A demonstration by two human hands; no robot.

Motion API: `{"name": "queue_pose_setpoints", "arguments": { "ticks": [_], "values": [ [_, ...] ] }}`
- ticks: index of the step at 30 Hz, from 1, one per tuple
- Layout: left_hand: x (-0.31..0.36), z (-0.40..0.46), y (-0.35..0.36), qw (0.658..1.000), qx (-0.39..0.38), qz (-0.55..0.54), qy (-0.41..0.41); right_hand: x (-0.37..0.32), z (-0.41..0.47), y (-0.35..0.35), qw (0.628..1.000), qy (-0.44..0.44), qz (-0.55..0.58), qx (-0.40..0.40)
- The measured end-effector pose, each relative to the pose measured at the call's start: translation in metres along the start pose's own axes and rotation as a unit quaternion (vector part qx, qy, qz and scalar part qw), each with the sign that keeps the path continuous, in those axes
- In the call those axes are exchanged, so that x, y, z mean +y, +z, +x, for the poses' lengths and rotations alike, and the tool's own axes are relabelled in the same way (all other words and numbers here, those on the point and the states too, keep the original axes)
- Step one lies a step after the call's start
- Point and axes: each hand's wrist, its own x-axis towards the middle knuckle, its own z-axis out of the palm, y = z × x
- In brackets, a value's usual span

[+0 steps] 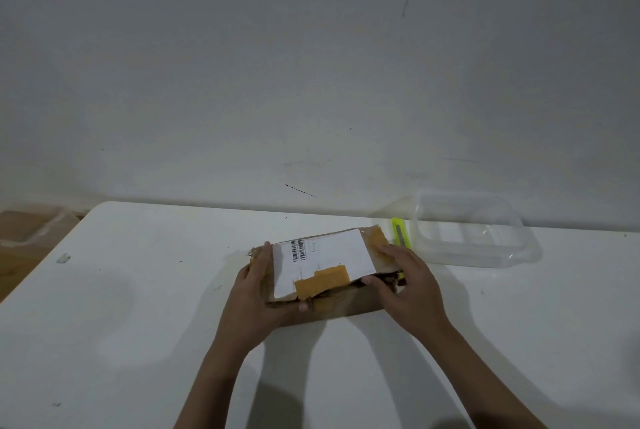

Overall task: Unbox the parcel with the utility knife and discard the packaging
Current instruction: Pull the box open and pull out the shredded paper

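Left hand: my left hand grips the parcel's left end, thumb at its front edge.
Right hand: my right hand clasps its right end.
Knife: the knife lies just behind the parcel, beside a clear tub.
Surface: white table against a grey wall.

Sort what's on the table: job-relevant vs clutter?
Job: brown cardboard parcel with white shipping label, gripped by left hand and right hand; yellow-green utility knife, lying beyond it.
Lying about: clear plastic tub; white table.
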Motion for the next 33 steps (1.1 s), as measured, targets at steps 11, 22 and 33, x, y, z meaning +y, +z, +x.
{"name": "queue_pose_setpoints", "arguments": {
  "ticks": [11, 22, 33],
  "values": [
    [-0.007, -0.001, 0.005, 0.996, 0.043, -0.073, -0.03, -0.015, 0.022, -0.002, 0.996, -0.014, -0.067, 0.055],
    [-0.003, 0.004, 0.0, 0.996, 0.029, -0.082, -0.022, -0.024, 0.037, 0.001, 0.989, -0.008, -0.123, 0.087],
    [-0.005, 0.005, -0.003, 0.998, 0.016, -0.062, 0.02, -0.027, 0.043, 0.005, 0.986, -0.01, -0.139, 0.095]
  ]
}}
